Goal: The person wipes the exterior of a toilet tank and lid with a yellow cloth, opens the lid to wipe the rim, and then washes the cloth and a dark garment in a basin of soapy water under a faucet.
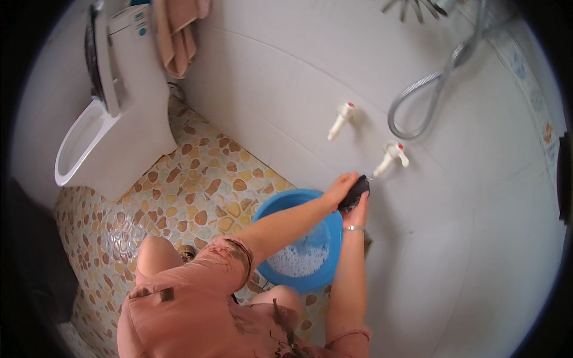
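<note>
Between my two hands, just under the mouth of a white tap (391, 158), is a small black item (356, 194) with a wet sheen; I cannot tell its kind. My left hand (341, 190) grips it from the left side. Below it, my right hand (357, 213) supports it, fingers curled and partly hidden, with a band around the wrist. A thin bit of water seems to run from the tap onto the black item. Beneath my forearms, a round blue basin (261, 209) stands on the floor, holding water with white suds (298, 259).
A second white tap (341, 121) projects from the pale tiled wall, to the left of the first. A grey shower hose (412, 89) loops down at the upper right. To the left stands a white toilet (134, 131) with its lid raised. A peach towel (176, 39) hangs behind it.
</note>
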Tool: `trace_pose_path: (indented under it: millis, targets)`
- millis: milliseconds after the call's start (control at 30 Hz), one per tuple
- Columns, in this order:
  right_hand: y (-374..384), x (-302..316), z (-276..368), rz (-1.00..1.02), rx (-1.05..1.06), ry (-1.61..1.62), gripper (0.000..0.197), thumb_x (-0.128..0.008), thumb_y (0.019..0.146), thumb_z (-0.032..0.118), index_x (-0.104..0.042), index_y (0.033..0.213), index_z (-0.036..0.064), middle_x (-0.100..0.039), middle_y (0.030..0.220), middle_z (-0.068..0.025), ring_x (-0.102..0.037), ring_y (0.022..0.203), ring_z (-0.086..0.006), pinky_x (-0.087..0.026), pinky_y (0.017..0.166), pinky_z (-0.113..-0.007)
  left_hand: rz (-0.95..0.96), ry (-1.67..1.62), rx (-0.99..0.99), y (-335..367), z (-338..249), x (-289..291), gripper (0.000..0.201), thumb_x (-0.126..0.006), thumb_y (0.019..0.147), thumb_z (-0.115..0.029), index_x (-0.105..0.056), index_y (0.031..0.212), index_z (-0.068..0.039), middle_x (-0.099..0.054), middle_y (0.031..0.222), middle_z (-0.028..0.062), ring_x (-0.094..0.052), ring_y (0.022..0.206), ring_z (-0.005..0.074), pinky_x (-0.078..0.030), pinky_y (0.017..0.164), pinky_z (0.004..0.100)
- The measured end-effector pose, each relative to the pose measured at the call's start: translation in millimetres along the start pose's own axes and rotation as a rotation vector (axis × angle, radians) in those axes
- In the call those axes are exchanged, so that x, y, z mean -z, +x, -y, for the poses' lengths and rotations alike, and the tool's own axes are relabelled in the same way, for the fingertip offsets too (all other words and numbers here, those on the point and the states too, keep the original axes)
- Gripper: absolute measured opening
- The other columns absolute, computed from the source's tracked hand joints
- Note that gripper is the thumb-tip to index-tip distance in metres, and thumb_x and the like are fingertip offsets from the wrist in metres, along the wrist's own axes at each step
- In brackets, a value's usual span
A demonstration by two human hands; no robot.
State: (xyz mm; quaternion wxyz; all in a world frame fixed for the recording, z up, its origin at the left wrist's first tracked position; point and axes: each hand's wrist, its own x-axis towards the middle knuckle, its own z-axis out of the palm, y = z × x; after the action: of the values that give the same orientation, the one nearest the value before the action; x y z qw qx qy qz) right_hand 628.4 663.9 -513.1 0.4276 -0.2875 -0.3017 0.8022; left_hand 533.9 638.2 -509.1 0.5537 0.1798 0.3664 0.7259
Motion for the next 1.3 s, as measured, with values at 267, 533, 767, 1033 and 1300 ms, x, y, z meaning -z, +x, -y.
trace_pose_path:
  millis: [267,533,767,1033,1300]
  targets:
    - [-4.3,-6.9,26.2,0.008,0.311,-0.113,0.030,-0.047,0.084,0.001,-0.046,0.114,0.0045,-0.052,0.110,-0.0089,-0.054,0.099,-0.0206,-0.047,0.083,-0.032,0.176,-0.049,0.268,-21.4,-6.0,8.0,0.056,-0.061,0.082,-0.032,-0.036,0.128,-0.014,-0.048,0.121,0.0072,-0.051,0.102,0.0189,-0.046,0.079,0.0375]
    - [-10.2,3.0,44.6,-0.274,0.538,-1.206,0.040,-0.063,0.077,0.037,-0.061,0.088,-0.0018,-0.062,0.080,-0.0153,-0.060,0.076,-0.0271,-0.046,0.072,-0.035,-0.406,0.997,-0.292,-4.6,-32.3,27.1,0.033,-0.054,0.086,-0.034,-0.063,0.091,-0.002,-0.063,0.086,0.0063,-0.058,0.086,0.0159,-0.046,0.073,0.0323]
    - [-8.1,-14.3,60.0,0.109,0.050,-0.275,0.017,-0.058,0.078,0.000,-0.059,0.094,-0.0002,-0.060,0.090,-0.0055,-0.058,0.081,-0.0153,-0.047,0.072,-0.026,0.247,-0.164,-0.038,-20.4,-45.2,54.2,0.016,-0.050,0.084,-0.009,-0.060,0.094,-0.002,-0.060,0.100,0.0082,-0.055,0.098,0.0190,-0.042,0.085,0.0283]
    - [4.1,-17.9,72.6,0.229,0.272,-0.812,0.023,-0.052,0.065,-0.010,-0.057,0.084,0.0038,-0.053,0.077,0.0011,-0.048,0.073,-0.0081,-0.039,0.069,-0.020,0.251,0.214,0.276,-23.7,-45.9,37.9,0.058,-0.063,0.069,-0.010,-0.042,0.123,-0.008,-0.051,0.117,0.0118,-0.042,0.117,0.0262,-0.028,0.101,0.0380]
    - [-13.3,-44.3,90.1,0.030,0.720,-1.123,0.027,-0.053,0.070,-0.006,-0.055,0.096,0.0027,-0.056,0.084,-0.0064,-0.054,0.080,-0.0169,-0.044,0.074,-0.028,-0.069,0.889,-0.267,-6.3,-29.3,-16.6,0.032,-0.069,0.073,-0.017,-0.059,0.099,-0.001,-0.062,0.076,0.0059,-0.059,0.072,0.0164,-0.047,0.067,0.0286]
